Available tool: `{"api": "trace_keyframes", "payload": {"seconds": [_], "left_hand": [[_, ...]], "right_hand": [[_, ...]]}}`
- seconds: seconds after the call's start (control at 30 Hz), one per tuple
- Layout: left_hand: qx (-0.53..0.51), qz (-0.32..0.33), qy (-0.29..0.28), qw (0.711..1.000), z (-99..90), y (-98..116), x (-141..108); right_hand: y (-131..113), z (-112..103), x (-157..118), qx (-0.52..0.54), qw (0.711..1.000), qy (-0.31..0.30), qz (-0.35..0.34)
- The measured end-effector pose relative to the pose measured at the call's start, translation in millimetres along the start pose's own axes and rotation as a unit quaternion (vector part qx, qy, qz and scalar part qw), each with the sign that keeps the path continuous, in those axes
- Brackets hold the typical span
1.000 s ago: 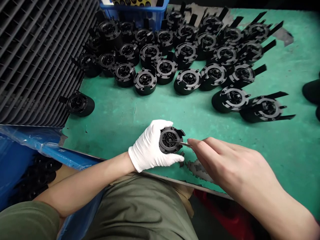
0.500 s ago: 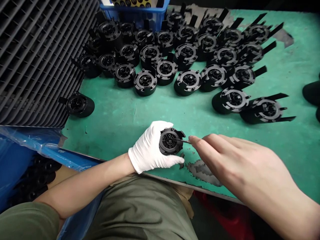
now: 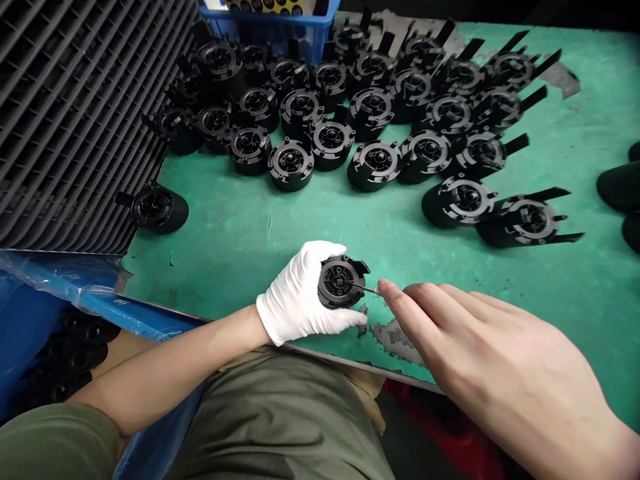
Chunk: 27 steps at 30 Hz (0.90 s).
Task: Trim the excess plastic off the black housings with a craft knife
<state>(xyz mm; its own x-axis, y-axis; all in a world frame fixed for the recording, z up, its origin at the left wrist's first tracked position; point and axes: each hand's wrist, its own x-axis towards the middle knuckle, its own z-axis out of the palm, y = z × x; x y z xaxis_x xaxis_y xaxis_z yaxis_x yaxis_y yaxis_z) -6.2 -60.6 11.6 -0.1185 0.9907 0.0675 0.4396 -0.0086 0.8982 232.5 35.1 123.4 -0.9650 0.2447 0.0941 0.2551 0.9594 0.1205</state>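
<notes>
My left hand, in a white glove, is wrapped round a round black plastic part near the table's front edge. The ringed face of the part points up toward the camera, and a tab sticks out at its upper right. My bare right hand is closed on a thin metal tool, pinched at the fingertips. The tool's tip reaches over the face of the part, close to its centre. The handle end of the tool is hidden by my right hand.
Several black cylindrical housings stand across the back of the green table. One housing lies apart at the left, beside a stack of black grids. A blue bin is at the back, and more black parts sit at the right edge.
My right hand has shifted slightly down, and the tool now slants more across the part's face. My left hand and the part have barely moved.
</notes>
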Motion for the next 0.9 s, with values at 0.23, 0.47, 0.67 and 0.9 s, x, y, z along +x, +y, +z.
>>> {"api": "trace_keyframes", "payload": {"seconds": [0.23, 0.47, 0.67, 0.9], "left_hand": [[-0.008, 0.001, 0.005, 1.0, -0.7, 3.7, 3.1], [-0.008, -0.004, -0.006, 1.0, -0.1, 0.8, 1.4], [-0.004, 0.016, -0.003, 1.0, 0.4, -1.8, -0.3], [0.002, 0.026, 0.001, 1.0, -0.4, -2.3, -1.1]], "right_hand": [[-1.4, -1.9, 4.7, -0.002, 1.0, -0.001, -0.009], [5.0, -1.3, 4.9, 0.006, 1.0, -0.016, -0.006], [6.0, -3.1, 7.0, 0.009, 1.0, -0.015, 0.012], [6.0, -7.6, 7.4, 0.004, 0.999, -0.028, 0.02]]}}
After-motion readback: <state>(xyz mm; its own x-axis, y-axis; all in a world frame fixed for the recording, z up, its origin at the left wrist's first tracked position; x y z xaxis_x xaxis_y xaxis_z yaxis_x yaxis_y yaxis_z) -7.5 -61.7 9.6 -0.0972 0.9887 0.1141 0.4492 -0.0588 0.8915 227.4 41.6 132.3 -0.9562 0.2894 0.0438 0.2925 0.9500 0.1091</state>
